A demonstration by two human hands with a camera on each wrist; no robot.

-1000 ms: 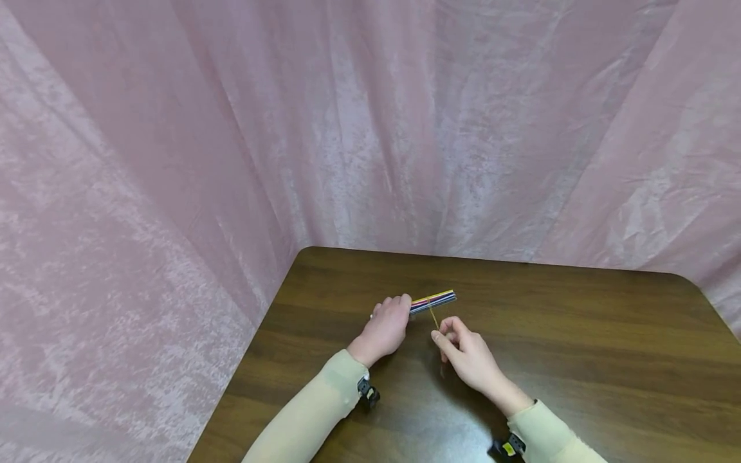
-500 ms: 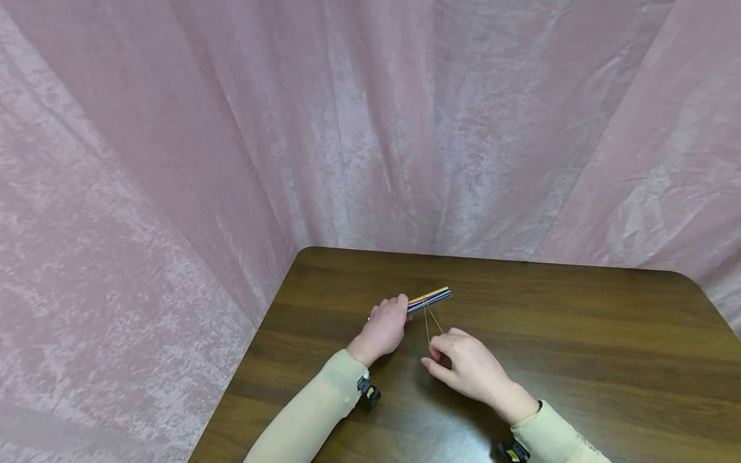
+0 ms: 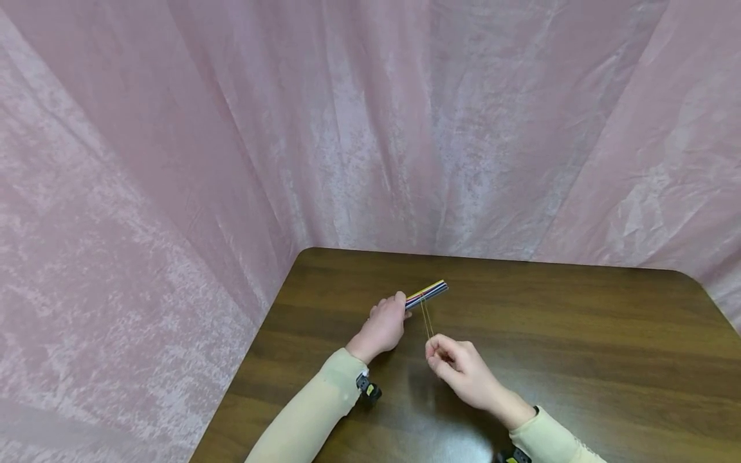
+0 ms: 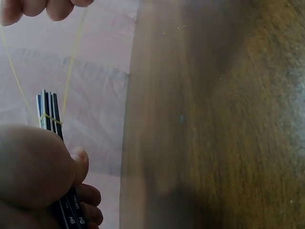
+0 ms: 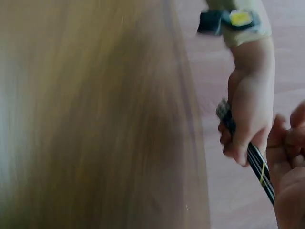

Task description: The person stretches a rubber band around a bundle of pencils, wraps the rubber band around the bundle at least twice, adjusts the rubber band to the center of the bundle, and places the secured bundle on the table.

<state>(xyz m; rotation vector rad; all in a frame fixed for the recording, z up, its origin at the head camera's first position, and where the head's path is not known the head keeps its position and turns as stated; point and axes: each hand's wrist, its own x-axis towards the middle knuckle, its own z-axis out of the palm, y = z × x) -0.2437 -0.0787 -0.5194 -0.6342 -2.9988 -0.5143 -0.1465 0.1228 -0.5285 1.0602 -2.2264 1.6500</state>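
My left hand (image 3: 384,326) grips a bundle of pencils (image 3: 434,291), whose free ends point to the upper right in the head view. Dark barrels marked HB show in the left wrist view, and one pencil has a yellow edge. A thin yellow rubber band (image 4: 70,71) goes round the pencils (image 4: 49,107) near their ends. My right hand (image 3: 466,373) pinches the band's other end and holds it stretched in two strands toward me. In the right wrist view the band crosses the pencils (image 5: 257,164) between the left hand (image 5: 250,112) and the right hand (image 5: 290,186).
Both hands are over a brown wooden table (image 3: 579,334) with rounded corners. Pink curtains (image 3: 370,128) hang behind it and along its left side. A small black camera (image 3: 368,389) is strapped to the left wrist over a pale sleeve (image 3: 312,411).
The right hand has pulled the rubber band down toward me, so its strands are longer, and its fingers have closed up again. The pencils' free ends have tilted up and shifted slightly left.
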